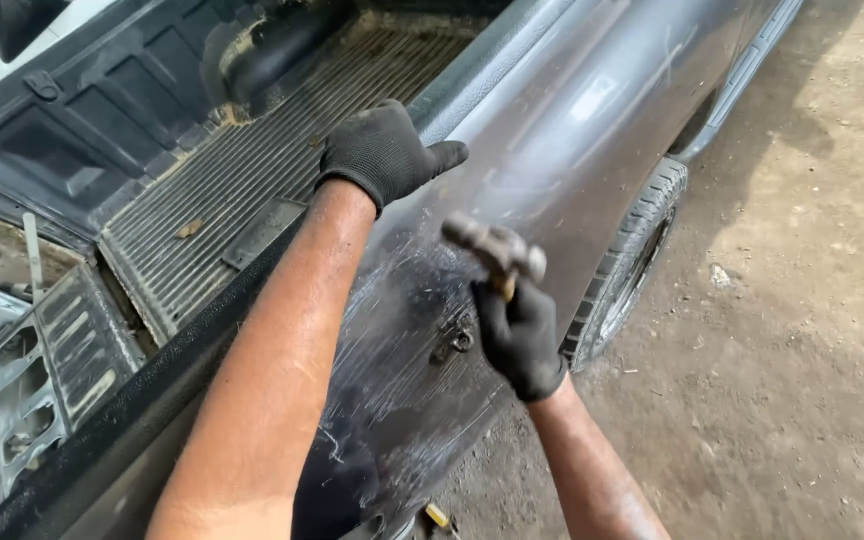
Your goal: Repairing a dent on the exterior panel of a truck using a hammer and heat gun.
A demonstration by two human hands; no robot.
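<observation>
One hammer (493,248) is in view, held just off the grey side panel (552,150) of a pickup truck, near the middle of the scene and left of the rear wheel (627,265). Its metal head lies roughly level and is blurred; a short length of wooden handle shows below it. The right hand (518,335), in a black glove, is clamped around that handle, with the bare forearm rising from the near edge and the wrist held straight. The left hand (384,150), also in a black glove, rests palm down on the top rail of the panel, farther away and to the left; its fingers curl over the rail and its thumb points right along the panel, so it grips no tool. The left forearm runs straight from the near left edge. The panel below the hands carries many pale scratches and one small dark fitting (455,338). No packages or labels are legible. To the left lies one ribbed truck bed (252,170). To the right is bare dirt ground (802,350).
</observation>
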